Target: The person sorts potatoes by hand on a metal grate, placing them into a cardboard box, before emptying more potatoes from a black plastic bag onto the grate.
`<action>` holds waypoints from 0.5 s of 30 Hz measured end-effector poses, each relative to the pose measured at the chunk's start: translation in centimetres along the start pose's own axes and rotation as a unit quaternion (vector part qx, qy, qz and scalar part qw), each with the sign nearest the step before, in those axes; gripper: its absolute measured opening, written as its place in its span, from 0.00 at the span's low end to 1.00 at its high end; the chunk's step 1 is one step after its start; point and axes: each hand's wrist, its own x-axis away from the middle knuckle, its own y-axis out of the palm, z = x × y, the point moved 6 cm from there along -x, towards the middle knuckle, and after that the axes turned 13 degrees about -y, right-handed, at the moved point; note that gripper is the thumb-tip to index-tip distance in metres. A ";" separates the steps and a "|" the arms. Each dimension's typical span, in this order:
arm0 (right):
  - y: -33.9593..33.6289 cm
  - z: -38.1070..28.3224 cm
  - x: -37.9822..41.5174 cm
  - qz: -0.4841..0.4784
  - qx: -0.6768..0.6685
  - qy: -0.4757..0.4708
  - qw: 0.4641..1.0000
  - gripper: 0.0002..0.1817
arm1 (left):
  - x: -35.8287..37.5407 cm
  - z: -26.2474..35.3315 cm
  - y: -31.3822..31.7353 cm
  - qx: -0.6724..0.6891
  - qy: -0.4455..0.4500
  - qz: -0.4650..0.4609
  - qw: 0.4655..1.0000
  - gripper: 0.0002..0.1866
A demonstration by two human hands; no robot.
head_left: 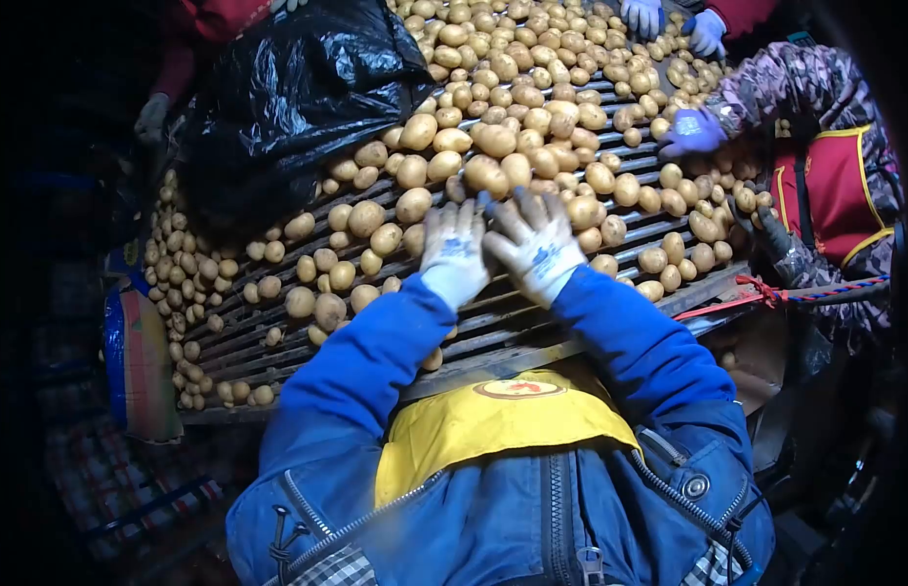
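Gloved left hand (455, 252) and right hand (535, 244) lie flat, fingers spread, holding nothing, beside smooth yellow potatoes (493, 142).

Black plastic sack (288, 93) slumped over the belt's upper left. A co-worker's purple glove (690, 132) at my right, red apron (830, 190) behind it. Two blue gloves (674, 21) at the far end. Red-blue cord (815, 290) along right edge.

No text can be read: the round red emblem (518, 389) on the yellow apron (493, 425) and the blue marks on the gloves are too blurred.
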 end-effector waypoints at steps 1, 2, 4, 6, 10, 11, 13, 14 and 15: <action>-0.4 1.1 -0.3 -0.012 -0.002 0.007 1.000 0.23 | -0.6 0.4 0.9 0.009 0.011 0.014 1.000 0.48; -0.3 2.3 -0.2 -0.015 0.005 0.021 1.000 0.24 | -1.6 1.1 0.6 0.005 0.016 0.003 1.000 0.47; -0.4 5.7 0.0 -0.032 0.013 0.068 0.997 0.26 | -3.1 1.8 -1.0 0.052 0.007 -0.078 0.996 0.41; -0.9 9.2 1.1 -0.027 -0.003 0.109 0.994 0.25 | -2.9 1.5 -3.2 0.137 0.012 -0.145 0.980 0.35; -0.7 15.2 6.0 0.090 -0.479 0.403 0.774 0.28 | -3.6 -2.1 -4.8 0.341 -0.030 -0.055 0.938 0.25; -1.0 15.7 6.4 0.177 -0.551 0.424 0.697 0.29 | -4.3 -2.9 -4.7 0.307 -0.011 0.009 0.951 0.27; -2.4 14.2 5.5 0.262 -0.722 0.428 0.476 0.28 | -6.3 -2.3 -6.7 0.277 -0.002 0.022 0.961 0.29; -1.5 14.5 5.5 0.283 -0.748 0.410 0.438 0.27 | -7.1 -1.9 -5.2 0.248 0.014 0.002 0.969 0.31; -0.8 14.5 5.1 0.279 -0.747 0.412 0.441 0.27 | -7.7 -1.2 -4.1 0.232 0.030 -0.020 0.972 0.32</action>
